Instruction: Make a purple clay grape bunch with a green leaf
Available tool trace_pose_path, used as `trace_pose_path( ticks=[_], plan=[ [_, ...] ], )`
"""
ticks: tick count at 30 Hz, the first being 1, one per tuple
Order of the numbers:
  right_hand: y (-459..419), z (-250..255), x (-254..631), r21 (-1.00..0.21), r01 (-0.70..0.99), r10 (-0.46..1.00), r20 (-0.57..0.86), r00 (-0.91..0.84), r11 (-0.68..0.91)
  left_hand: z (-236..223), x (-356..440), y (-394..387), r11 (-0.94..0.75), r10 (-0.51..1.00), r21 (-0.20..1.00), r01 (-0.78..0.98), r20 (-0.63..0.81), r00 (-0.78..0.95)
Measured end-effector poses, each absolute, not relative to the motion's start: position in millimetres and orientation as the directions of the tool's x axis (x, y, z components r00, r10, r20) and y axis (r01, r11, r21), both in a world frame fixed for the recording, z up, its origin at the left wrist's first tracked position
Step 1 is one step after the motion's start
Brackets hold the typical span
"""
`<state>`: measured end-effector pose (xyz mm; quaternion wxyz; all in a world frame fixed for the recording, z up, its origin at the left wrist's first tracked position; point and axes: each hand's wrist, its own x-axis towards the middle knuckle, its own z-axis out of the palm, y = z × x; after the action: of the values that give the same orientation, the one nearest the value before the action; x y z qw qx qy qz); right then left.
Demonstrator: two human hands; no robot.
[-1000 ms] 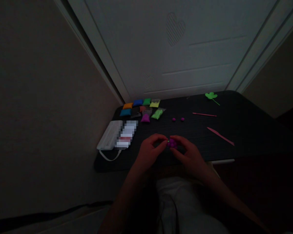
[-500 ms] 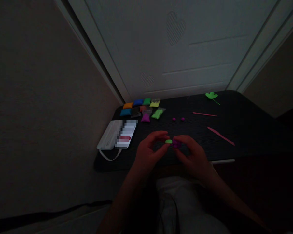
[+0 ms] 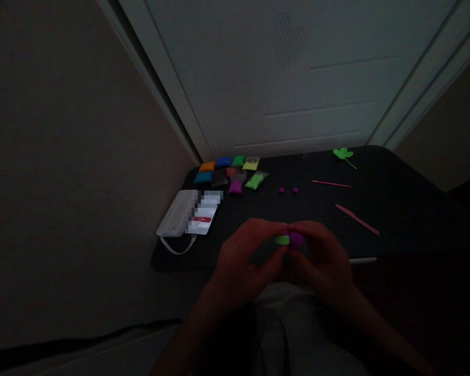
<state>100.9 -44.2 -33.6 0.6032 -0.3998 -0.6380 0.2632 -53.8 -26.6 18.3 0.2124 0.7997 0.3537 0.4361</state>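
Close to the table's front edge, my left hand [image 3: 247, 256] pinches a small clay piece between thumb and fingertips. Its left part is light green clay [image 3: 282, 240] and its right part is rounded purple clay [image 3: 296, 239]. From the other side my right hand [image 3: 326, 257] closes thumb and fingers on the purple part. The fingertips of both hands meet around the piece and hide some of it. Beyond the hands, two small purple clay balls [image 3: 288, 190] lie side by side on the dark table [image 3: 254, 209].
Several clay packets [image 3: 224, 162] lie at the back left. A phone [image 3: 206, 213] rests beside a white power bank [image 3: 178, 214] with a cable. To the right are a pink clay knife [image 3: 357, 219], a thin pink tool [image 3: 331, 184] and a green clay clover [image 3: 343, 153]. A door stands behind.
Both hands have come nearer to me and slightly right, with fingertips closer together around the clay piece. The purple part now looks rounder. The view has shifted a little.
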Motion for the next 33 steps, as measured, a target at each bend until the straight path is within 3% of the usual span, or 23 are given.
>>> trace_pose_path(
  ticks=[7,20,33],
  plan=[
    [-59,-16,105,-0.715,0.197,0.73,0.683,-0.006,0.671,31,-59,-39,-0.76,0.643,0.581,0.29,0.608,0.465],
    [-70,-6,111,-0.653,0.225,0.682,0.727,-0.084,0.724,40,-61,-47,-0.82,0.55,0.548,0.165,0.675,0.492],
    [-68,-3,111,-0.618,0.256,0.655,0.751,-0.087,0.743,47,-60,-47,-0.839,0.544,0.413,0.355,0.645,0.536]
  ],
)
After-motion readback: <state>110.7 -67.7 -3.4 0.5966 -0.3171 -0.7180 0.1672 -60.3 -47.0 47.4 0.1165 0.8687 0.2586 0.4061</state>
